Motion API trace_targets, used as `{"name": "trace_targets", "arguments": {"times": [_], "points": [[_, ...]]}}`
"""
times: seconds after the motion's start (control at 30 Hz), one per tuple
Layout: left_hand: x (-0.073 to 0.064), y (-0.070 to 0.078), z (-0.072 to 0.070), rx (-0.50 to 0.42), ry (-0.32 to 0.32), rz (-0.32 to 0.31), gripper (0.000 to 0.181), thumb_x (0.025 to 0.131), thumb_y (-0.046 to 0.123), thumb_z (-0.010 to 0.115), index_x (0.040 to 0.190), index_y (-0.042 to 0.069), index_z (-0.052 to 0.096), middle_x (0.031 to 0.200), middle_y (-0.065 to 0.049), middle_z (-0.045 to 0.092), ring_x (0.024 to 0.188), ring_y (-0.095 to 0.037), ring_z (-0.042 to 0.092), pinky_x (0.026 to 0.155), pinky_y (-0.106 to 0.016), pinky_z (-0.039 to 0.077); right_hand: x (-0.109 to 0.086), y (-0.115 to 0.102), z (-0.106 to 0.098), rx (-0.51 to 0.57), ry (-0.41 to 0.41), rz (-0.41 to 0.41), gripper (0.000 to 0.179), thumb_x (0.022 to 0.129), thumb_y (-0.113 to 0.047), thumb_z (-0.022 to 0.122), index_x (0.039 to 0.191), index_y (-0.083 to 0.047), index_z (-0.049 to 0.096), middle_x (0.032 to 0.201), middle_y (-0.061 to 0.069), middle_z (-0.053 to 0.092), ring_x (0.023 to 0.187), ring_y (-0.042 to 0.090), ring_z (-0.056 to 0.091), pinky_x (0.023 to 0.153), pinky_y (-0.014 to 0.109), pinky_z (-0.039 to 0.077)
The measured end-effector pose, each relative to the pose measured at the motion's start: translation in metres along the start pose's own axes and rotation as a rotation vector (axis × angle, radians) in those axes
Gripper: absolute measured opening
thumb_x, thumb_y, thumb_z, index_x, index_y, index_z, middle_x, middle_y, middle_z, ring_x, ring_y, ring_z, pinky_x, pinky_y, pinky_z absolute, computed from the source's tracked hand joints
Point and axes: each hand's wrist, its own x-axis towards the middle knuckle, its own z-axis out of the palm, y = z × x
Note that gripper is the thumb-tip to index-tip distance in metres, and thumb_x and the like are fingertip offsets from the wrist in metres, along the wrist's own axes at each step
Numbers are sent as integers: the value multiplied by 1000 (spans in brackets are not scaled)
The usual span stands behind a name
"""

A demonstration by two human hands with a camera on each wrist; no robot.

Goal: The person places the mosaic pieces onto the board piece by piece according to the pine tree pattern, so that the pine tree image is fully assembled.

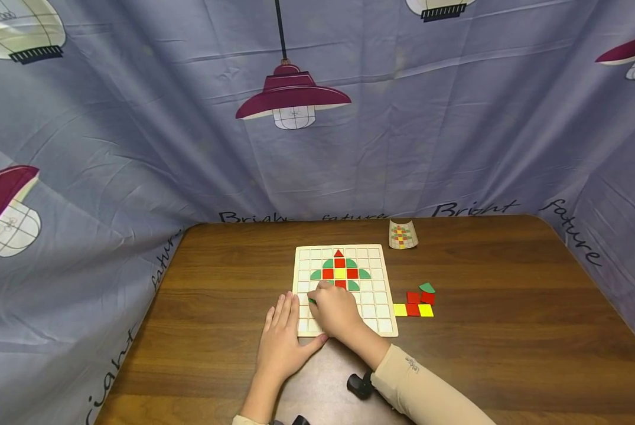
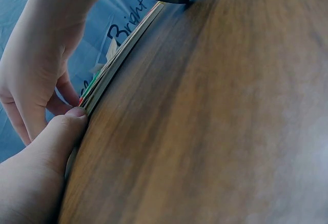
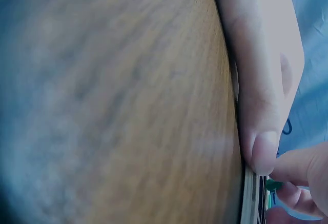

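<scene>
A pale gridded board (image 1: 373, 298) lies on the wooden table, with a pattern of red, yellow and green flat tiles, including a red triangle tile (image 1: 339, 254) at its top. My left hand (image 1: 281, 345) lies flat at the board's left edge, fingers straight, its thumb touching the front edge. Over the lower left part of the grid, my right hand (image 1: 337, 310) pinches a small green tile (image 3: 273, 185) between thumb and fingers. That hand hides part of the pattern. The green tile's full shape is covered by the fingers.
Right of the board lie loose red tiles (image 1: 413, 310), yellow tiles (image 1: 426, 310) and a green tile (image 1: 427, 287). A small curled pattern card (image 1: 402, 235) stands behind them. A black object (image 1: 358, 385) is by the right forearm. Patterned curtain (image 1: 402, 147) surrounds the table.
</scene>
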Motion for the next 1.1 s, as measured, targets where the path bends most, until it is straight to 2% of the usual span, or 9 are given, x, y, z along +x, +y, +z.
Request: {"name": "trace_targets", "arguments": {"times": [0.33, 0.63, 0.93, 1.1], "points": [[1, 0, 0, -2, -38, -15, 108, 81, 81, 51, 155, 5, 31, 162, -11, 32, 152, -25, 26, 125, -47, 22, 0, 4, 2, 120, -54, 36, 26, 85, -28, 78, 106, -13, 79, 90, 2, 71, 76, 18, 69, 58, 32, 56], [1, 0, -1, -15, -49, -22, 108, 82, 82, 49, 155, 5, 31, 162, -11, 30, 153, -25, 24, 125, -47, 21, 0, 5, 0, 127, -93, 31, 26, 88, -26, 75, 110, -13, 78, 90, 2, 69, 76, 16, 64, 58, 29, 53], [1, -1, 0, -8, -57, -31, 108, 82, 82, 49, 156, 6, 31, 163, -11, 29, 153, -24, 23, 126, -45, 19, 1, 9, 1, 201, -70, 100, 22, 85, -23, 78, 105, -15, 79, 87, -2, 69, 71, 9, 60, 54, 22, 45], [1, -1, 0, -9, -67, -39, 108, 81, 82, 49, 156, 6, 30, 163, -10, 29, 154, -24, 22, 126, -45, 19, 2, 11, 2, 230, -72, 115, 21, 84, -23, 79, 104, -15, 78, 89, -3, 67, 73, 9, 60, 56, 23, 47]]}}
